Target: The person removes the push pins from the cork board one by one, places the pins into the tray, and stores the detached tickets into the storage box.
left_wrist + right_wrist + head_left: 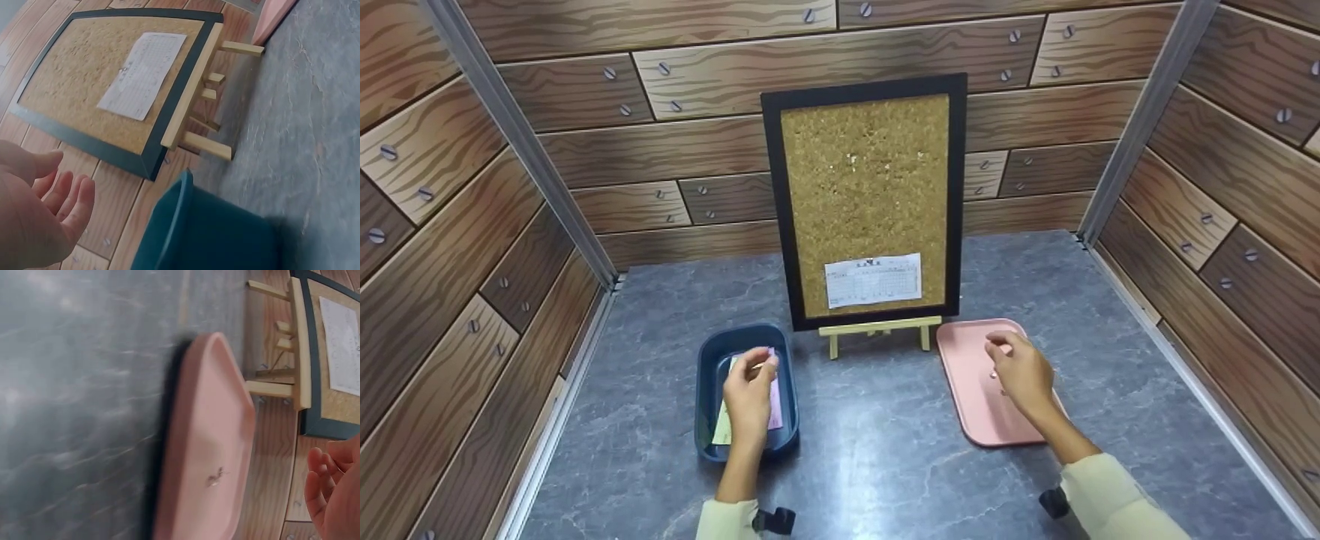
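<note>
Over the dark blue bin (pixel 703 397) is my left hand (pixel 748 397), its fingers loosely bent with nothing between them in the left wrist view. Inside the bin lie a yellow-green paper (pixel 722 429) and a pinkish-purple paper (pixel 775 409), partly hidden by that hand. My right hand (pixel 1026 375) hovers above the pink tray (pixel 971 405), fingers loosely curled and holding nothing visible. Small shiny pieces (pixel 215 477), like pins, lie on the tray. Between the hands and farther back stands a black-framed cork board (pixel 870 202), a printed white sheet (pixel 874 281) pinned low on it.
A small pale wooden easel (pixel 880 327) props up the board on the grey marbled table (pixel 870 435). Wood-patterned walls (pixel 697 90) enclose the table at the back and both sides, with metal strips (pixel 529 150) along the corners.
</note>
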`<state>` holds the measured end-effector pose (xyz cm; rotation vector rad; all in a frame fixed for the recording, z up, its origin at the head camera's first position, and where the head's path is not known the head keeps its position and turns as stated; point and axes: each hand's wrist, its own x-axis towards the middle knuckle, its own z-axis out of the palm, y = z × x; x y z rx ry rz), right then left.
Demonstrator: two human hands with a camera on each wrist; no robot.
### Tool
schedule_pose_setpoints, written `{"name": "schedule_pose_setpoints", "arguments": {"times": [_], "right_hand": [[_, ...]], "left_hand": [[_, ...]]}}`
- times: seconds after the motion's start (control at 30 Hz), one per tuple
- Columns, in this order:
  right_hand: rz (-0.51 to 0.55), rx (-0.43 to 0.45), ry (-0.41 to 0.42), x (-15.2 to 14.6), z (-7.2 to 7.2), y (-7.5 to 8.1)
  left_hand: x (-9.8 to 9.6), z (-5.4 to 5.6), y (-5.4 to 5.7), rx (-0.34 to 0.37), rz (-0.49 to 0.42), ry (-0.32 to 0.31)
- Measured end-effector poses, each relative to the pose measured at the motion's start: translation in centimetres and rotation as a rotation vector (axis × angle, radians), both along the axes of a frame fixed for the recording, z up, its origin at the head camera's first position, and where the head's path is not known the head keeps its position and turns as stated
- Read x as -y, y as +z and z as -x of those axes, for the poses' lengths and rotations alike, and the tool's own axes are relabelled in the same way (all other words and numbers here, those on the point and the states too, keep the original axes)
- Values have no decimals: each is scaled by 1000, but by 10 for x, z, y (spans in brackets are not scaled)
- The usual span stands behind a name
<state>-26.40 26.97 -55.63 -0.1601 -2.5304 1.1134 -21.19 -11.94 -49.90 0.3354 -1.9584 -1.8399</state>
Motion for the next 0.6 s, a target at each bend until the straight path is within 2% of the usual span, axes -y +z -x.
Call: {"name": "schedule_pose_setpoints", "arguments": {"times": [0.27, 0.4, 0.5, 0.6], "right_hand": [[-39, -99, 2, 18, 14, 19], [-27, -136, 18, 28, 19, 28], [-16, -159, 29, 35, 23, 34], [-15, -180, 34, 42, 26, 39]], "left_hand": [[-16, 19, 4, -68, 32, -55], [-24, 28, 6, -100, 36, -106], [-29, 40, 0, -99, 40, -137], [-33, 58, -14, -101, 53, -137]]}}
